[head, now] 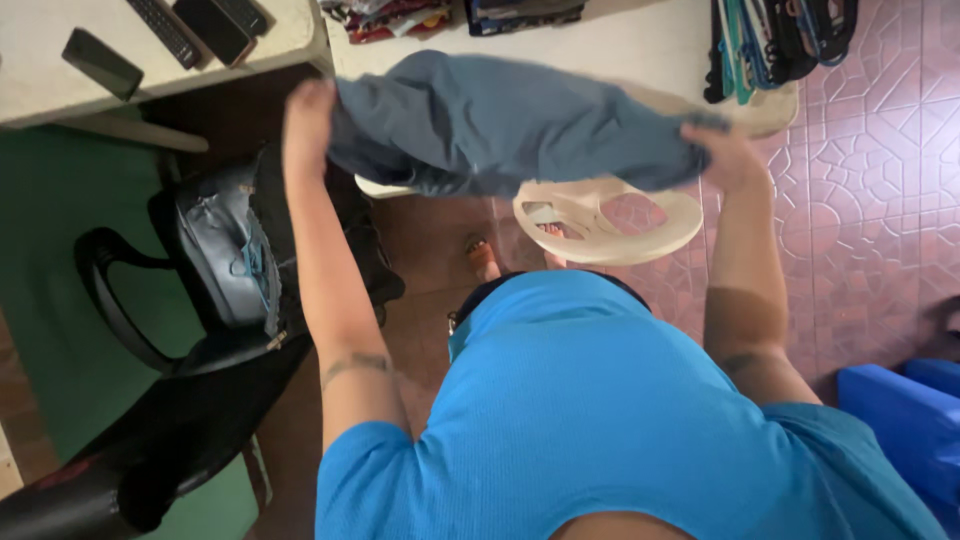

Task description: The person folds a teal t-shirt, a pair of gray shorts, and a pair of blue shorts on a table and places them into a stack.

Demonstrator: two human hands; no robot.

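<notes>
Reddish patterned floor tiles [880, 190] ran under everything, w/ a cream desk [640, 45] at the top edge carrying folded clothes [450, 14] and a bunch of coloured hangers [780, 40]. A second desk [40, 70] at upper left held remotes [165, 30] and a dark phone [100, 62]. Below it stood a black chair [150, 400] w/ a black bag [225, 250] on the seat; a cream plastic stool [610, 220] sat near the middle, blue blocks [900, 420] at lower right. Person wore a bright blue shirt [570, 410]. Blue-grey garment [500, 125] hung in the air above the stool, stretched btwn both hands. Left hand [308, 120] had fingers closed on its left edge, right hand [722, 150] pinched the right edge. Cloth looked soft, creased, sagging slightly in the middle.
</notes>
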